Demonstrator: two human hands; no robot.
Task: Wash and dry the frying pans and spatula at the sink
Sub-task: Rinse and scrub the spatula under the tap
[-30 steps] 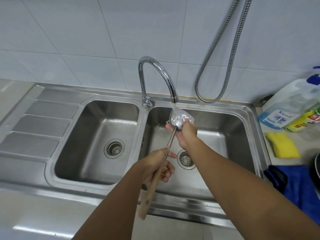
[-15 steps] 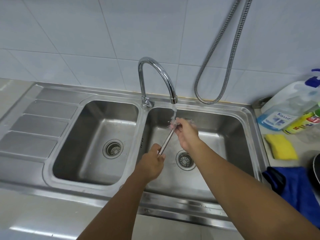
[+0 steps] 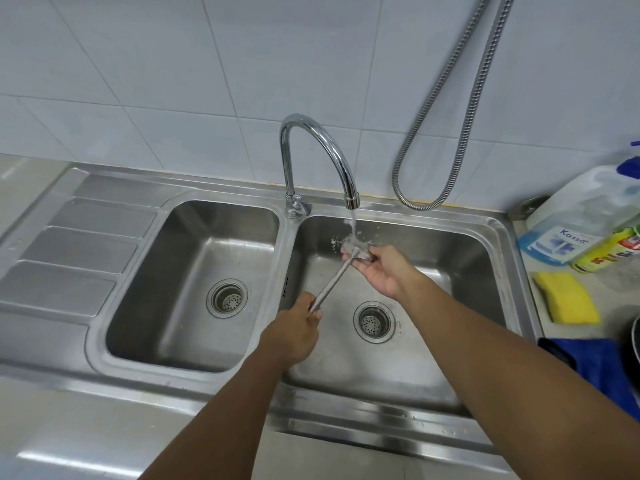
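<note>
Rinsing under tap [image 3: 351, 202]: left hand [image 3: 294, 332] fingers closed on spatula [image 3: 334, 278] handle, right hand [image 3: 382, 270] pinching its head. Risks: wet handle slipping, water splashing onto desk [image 3: 620, 303].

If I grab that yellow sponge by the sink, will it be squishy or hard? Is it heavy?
The yellow sponge would probably squish: its edges look soft and rounded. It is likely light for its size, as sponges usually are, though heavier if it is soaked, which I cannot tell. Lying flat on the counter, it should slide, not roll.
</note>
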